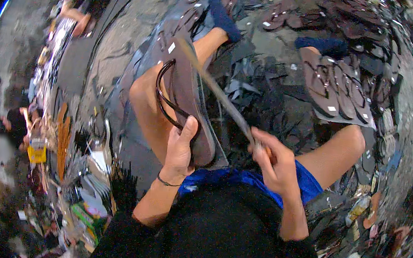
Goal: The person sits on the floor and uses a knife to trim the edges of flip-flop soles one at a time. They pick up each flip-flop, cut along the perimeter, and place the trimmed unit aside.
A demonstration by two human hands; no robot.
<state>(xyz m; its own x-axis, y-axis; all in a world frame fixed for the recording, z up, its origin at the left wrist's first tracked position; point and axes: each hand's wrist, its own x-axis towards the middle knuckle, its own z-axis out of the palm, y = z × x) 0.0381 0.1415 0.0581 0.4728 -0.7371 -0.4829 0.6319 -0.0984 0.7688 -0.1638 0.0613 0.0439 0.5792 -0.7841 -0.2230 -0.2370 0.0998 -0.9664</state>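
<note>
My left hand [180, 149] is closed around the heel-side edge of a brown flip-flop [192, 99], its thumb on top by the dark glossy strap [162, 91]. The sole is tilted, toe end pointing away over my left leg, with a small white label near the toe. Dark sheet material juts out past its right edge. My right hand [275, 163] grips one end of a long, narrow, knife-like blade [227, 103]. It slants up and left across the sole's right side; its far end is smeared by motion, so whether it touches the sole I cannot tell.
Several finished-looking flip-flops [335, 90] lie side by side over my right leg. More flip-flops [331, 18] cover the far floor. Dark scraps [249, 85] litter the ground between my legs. At the left are a yellow container [37, 151] and another person's arm [76, 16].
</note>
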